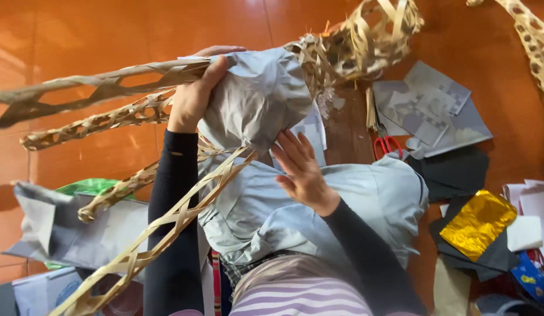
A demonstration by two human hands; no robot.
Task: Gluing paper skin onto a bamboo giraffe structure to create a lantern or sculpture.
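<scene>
A woven bamboo-strip frame with long legs is partly wrapped in grey paper. My left hand grips the top of the grey paper where it meets a bamboo leg. My right hand lies flat with fingers spread on the lower grey paper covering, pressing it against the frame. Both arms wear black sleeves. Another bamboo leg crosses in front of my left forearm.
An orange-brown floor lies below. Grey paper sheets and red-handled scissors lie at the right. Black sheets, a gold foil sheet and white paper are lower right. Grey paper and something green lie at the left.
</scene>
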